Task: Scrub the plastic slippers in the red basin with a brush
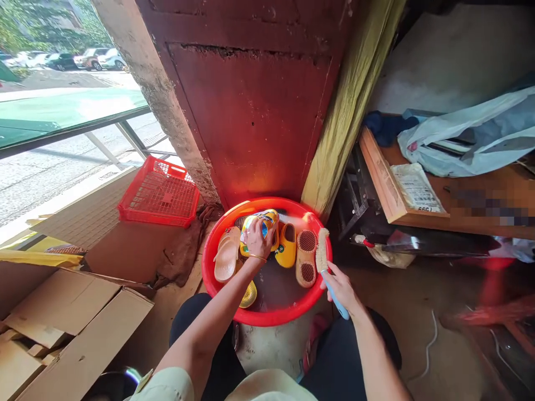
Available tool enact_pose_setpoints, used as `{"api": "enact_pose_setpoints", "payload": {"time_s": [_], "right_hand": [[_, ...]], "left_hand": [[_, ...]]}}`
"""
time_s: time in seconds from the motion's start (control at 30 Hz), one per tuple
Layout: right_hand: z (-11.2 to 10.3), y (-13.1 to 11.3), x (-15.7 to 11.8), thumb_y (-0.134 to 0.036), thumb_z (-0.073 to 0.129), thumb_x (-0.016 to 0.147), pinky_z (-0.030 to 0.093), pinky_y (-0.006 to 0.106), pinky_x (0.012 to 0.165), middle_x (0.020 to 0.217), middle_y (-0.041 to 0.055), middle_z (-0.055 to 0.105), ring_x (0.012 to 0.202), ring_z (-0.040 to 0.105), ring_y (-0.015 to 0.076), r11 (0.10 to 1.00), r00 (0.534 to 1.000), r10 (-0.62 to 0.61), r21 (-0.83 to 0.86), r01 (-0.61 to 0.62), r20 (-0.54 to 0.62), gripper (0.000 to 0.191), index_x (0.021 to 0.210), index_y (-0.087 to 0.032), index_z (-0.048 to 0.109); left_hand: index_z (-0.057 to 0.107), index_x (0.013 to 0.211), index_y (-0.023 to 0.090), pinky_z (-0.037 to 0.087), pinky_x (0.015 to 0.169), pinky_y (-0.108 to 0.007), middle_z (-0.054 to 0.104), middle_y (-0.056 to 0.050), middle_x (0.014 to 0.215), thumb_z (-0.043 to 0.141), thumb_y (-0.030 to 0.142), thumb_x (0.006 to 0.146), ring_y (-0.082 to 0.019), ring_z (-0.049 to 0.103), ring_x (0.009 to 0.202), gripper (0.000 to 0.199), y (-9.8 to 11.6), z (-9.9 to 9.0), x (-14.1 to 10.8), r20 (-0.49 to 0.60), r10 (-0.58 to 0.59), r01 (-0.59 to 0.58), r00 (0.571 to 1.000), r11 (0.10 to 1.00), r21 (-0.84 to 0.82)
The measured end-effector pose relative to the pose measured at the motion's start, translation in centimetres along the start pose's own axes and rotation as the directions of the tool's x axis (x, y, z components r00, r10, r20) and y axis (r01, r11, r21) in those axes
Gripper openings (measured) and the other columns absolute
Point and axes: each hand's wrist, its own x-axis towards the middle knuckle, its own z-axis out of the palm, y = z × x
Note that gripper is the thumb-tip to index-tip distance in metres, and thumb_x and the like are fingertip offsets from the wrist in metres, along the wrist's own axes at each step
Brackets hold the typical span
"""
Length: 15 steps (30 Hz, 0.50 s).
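Note:
A red basin [208, 278] stands in front of me, with several clogs and slippers in dark water. My left hand [257, 239] is closed on a yellow clog [271, 217] with a white and blue pattern, at the far side of the basin; the fingers cover part of it. Wrapped round the blue handle of a scrub brush [321, 253], my right hand [340, 289] is at the right rim, bristles pointing away from me. Between the hands are a yellow clog [287, 256] and a tan clog [306, 273] lying sole up. Pale pink sandals [227, 259] rest on the left.
Behind the basin is a dark red door [254, 145]. A red plastic crate [161, 192] and cardboard boxes [92, 334] are on the left. To the right stands a wooden table [480, 192] with a plastic bag [468, 139] on it.

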Motion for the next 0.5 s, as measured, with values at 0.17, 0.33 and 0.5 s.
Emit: {"api": "enact_pose_setpoints", "payload": {"time_s": [0.17,0.33,0.5], "right_hand": [[1.2,-1.1,0.3,-0.060,0.057,0.081,0.040,0.023,0.033,0.059,-0.0031,0.064,0.032,0.050,0.0120,0.999,1.000,-0.029,0.037,0.029,-0.005,0.086,0.148,-0.008,0.038],[1.4,-1.1,0.2,-0.060,0.054,0.083,0.040,0.022,0.034,0.059,-0.0020,0.064,0.032,0.049,0.0113,0.999,0.999,-0.047,0.013,0.047,-0.015,0.082,0.145,-0.007,0.042],[0.5,-0.2,0.5,-0.058,0.054,0.084,0.041,0.023,0.035,0.060,-0.0023,0.064,0.034,0.050,0.0114,1.000,0.998,-0.031,-0.006,0.031,-0.051,0.081,0.146,-0.008,0.040]], "left_hand": [[0.039,0.149,0.023,0.046,0.095,-0.043,0.057,-0.018,0.131,0.069,0.056,0.077,-0.036,0.061,0.115,0.085,2.5,6.5,-8.7,0.638,-0.027,-0.149,0.769,0.964,0.219],[0.013,0.157,0.013,0.047,0.094,-0.043,0.038,-0.027,0.147,0.071,0.051,0.074,-0.039,0.058,0.121,0.109,4.0,12.0,-11.4,0.576,-0.278,0.103,0.768,0.943,0.318],[0.015,0.157,0.014,0.046,0.097,-0.046,0.035,-0.027,0.149,0.075,0.032,0.067,-0.041,0.056,0.123,0.111,4.6,11.8,-10.7,0.541,-0.387,0.321,0.747,0.922,0.216]]}}
